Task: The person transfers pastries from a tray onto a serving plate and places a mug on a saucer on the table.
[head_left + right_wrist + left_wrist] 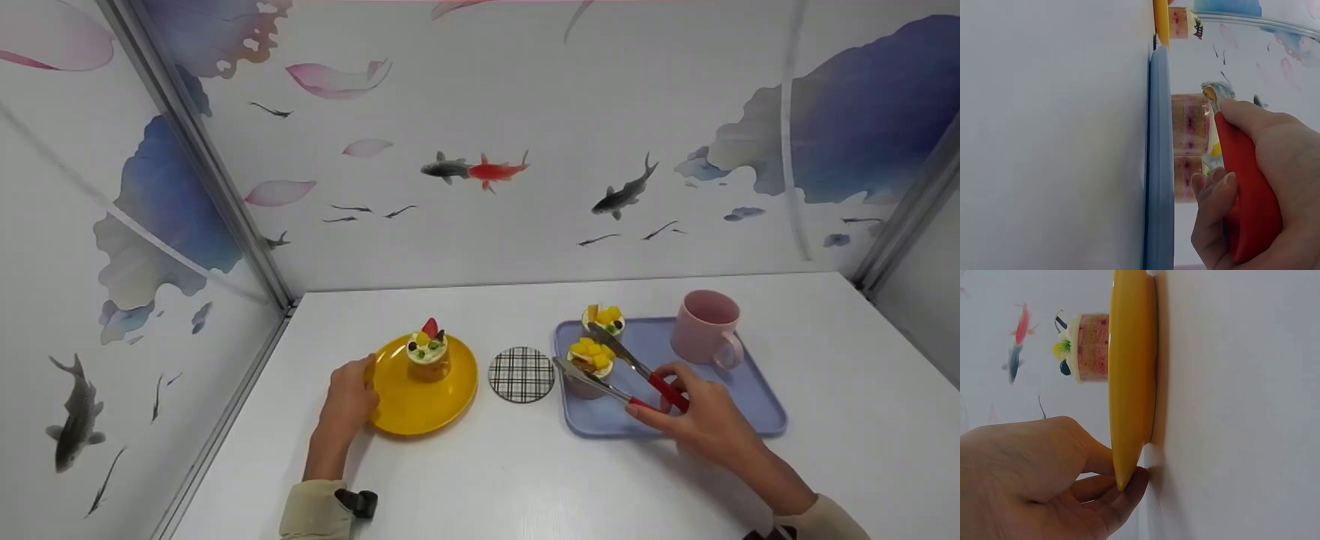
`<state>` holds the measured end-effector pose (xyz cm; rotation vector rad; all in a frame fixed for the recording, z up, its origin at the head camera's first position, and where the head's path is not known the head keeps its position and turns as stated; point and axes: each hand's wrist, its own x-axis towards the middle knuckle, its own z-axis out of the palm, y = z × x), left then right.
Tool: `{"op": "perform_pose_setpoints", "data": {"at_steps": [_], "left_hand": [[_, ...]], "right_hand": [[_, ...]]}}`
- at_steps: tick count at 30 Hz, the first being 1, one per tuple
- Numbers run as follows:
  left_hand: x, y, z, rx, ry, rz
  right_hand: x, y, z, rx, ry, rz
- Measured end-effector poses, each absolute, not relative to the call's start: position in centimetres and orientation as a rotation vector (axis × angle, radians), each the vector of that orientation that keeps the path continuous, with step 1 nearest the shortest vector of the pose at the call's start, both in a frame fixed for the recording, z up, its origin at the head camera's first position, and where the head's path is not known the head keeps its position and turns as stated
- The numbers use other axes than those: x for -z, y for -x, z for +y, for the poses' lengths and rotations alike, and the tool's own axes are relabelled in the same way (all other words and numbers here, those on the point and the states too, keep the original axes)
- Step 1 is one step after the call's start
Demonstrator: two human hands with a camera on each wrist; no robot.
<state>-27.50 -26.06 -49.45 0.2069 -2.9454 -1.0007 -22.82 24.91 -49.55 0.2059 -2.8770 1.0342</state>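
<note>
The left hand point(351, 397) pinches the rim of a yellow plate point(405, 411), thumb on the upper face and fingers curled beneath; the plate is glossy, round and shallow, thinning to a fine edge, and sits near the left edge of the white bench point(480, 469). About the middle of it stands a strawberry-topped cup point(429, 369), clear and straight-walled, with pinkish layers under white cream, dark berries and yellow fruit.

The right hand point(697, 420) holds tongs point(666, 390) by their smooth red grips, thumb on one and fingers round the other. Their metal arms stand apart, either side of the upper part of a yellow-cubed cup point(594, 361); whether they touch it I cannot tell. That cup is a squat, see-through cylinder, banded in tan sponge and dark pink, by the left edge of a blue tray point(742, 397). A second fruit cup point(611, 324) stands just beyond, at the tray's far left corner. The tray has rounded corners and a raised lip; a plain pink mug point(701, 334) with a looped handle occupies its far right corner. Between plate and tray lies a flat, round, checked coaster point(521, 375)
</note>
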Motion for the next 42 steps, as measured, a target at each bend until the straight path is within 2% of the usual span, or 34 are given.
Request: {"op": "perform_pose_setpoints", "data": {"at_steps": [14, 42], "left_hand": [[49.3, 27.4, -25.7, 1.053, -0.273, -2.951], [49.2, 27.6, -26.1, 1.052, -0.236, -2.955]], "right_hand": [[49.5, 23.4, 25.5, -1.052, -0.214, -2.995], [49.5, 23.8, 25.8, -1.027, -0.279, -3.062]]}}
